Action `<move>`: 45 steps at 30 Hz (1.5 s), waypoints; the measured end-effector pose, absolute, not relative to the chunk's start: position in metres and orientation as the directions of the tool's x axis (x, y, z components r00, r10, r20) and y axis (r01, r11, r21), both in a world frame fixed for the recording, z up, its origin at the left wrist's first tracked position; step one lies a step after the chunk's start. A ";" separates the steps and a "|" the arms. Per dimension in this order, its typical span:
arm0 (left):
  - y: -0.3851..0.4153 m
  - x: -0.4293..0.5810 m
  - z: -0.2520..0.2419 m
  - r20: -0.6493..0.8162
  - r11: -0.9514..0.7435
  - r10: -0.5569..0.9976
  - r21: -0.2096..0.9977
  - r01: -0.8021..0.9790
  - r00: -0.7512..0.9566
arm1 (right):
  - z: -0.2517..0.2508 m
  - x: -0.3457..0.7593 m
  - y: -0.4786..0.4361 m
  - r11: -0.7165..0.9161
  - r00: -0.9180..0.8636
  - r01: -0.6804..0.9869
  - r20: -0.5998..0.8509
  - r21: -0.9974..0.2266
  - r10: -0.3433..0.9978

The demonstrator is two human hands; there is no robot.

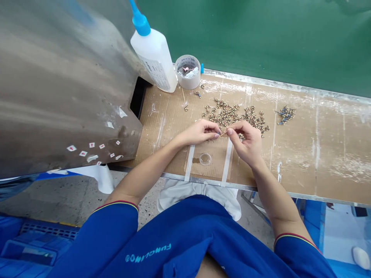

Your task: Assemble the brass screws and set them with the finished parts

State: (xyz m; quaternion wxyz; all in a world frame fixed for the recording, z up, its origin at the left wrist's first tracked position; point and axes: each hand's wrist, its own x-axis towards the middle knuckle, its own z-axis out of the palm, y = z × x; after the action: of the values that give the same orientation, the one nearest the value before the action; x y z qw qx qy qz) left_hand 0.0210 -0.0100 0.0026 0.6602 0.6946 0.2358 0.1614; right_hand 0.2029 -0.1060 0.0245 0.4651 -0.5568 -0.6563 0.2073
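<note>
Pinched between the thumb and fingers of my right hand [247, 143] is a thin wooden stick like a toothpick [223, 134], its tip angled toward my left hand [199, 133]. The fingertips of my left hand are closed on a tiny part with a bluish end, mostly hidden. Just beyond both hands spreads a loose pile of small brass-coloured metal parts [227, 115]. A smaller cluster of similar parts with blue on them [286, 115] lies to the right. Nearer my body, a shallow clear dish [205, 158] rests on the cardboard between two white tape strips.
A white bottle with a blue nozzle [156, 61] and a tape roll holding scraps [188, 83] stand at the back left. Another thin stick [183, 95] lies near them. A metal panel [72, 96] borders the left; a green surface [261, 38] lies beyond the cardboard-covered bench [304, 154].
</note>
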 end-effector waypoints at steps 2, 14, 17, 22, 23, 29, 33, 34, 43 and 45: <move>-0.010 0.021 0.003 -0.085 -0.023 0.538 0.993 0.116 0.838 | 0.024 0.203 -0.106 0.307 0.056 0.518 0.390 -0.798 0.919; -0.010 0.022 0.006 -0.064 -0.083 0.529 0.988 0.127 0.846 | 0.025 0.200 -0.107 0.335 -0.014 0.528 0.386 -0.780 0.922; -0.010 0.022 0.008 -0.073 -0.088 0.526 0.986 0.140 0.847 | 0.025 0.199 -0.106 0.312 -0.030 0.545 0.354 -0.778 0.935; -0.011 0.021 0.008 -0.070 -0.093 0.515 0.986 0.138 0.854 | 0.026 0.197 -0.106 0.308 -0.064 0.539 0.327 -0.784 0.943; -0.011 0.021 0.008 -0.067 -0.099 0.516 0.986 0.137 0.854 | 0.026 0.197 -0.106 0.311 -0.065 0.541 0.330 -0.782 0.942; -0.010 0.021 0.007 -0.068 -0.114 0.516 0.983 0.147 0.854 | 0.024 0.197 -0.106 0.293 -0.090 0.547 0.294 -0.784 0.952; -0.011 0.021 0.008 -0.069 -0.103 0.506 0.985 0.140 0.860 | 0.022 0.198 -0.106 0.292 -0.105 0.550 0.282 -0.782 0.954; -0.011 0.021 0.008 -0.070 -0.103 0.506 0.985 0.141 0.860 | 0.022 0.198 -0.106 0.292 -0.102 0.550 0.285 -0.782 0.953; -0.011 0.021 0.004 -0.061 -0.138 0.515 0.979 0.153 0.855 | 0.019 0.197 -0.106 0.323 -0.104 0.550 0.320 -0.770 0.942; -0.011 0.021 0.004 -0.057 -0.143 0.511 0.978 0.150 0.858 | 0.019 0.197 -0.106 0.315 -0.108 0.560 0.310 -0.767 0.945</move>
State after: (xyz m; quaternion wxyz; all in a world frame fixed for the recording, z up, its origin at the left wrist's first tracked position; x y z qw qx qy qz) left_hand 0.0205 -0.0112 0.0039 0.6156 0.7415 0.2229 0.1465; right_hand 0.1972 -0.1059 0.0185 0.4015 -0.5339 -0.7044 0.2399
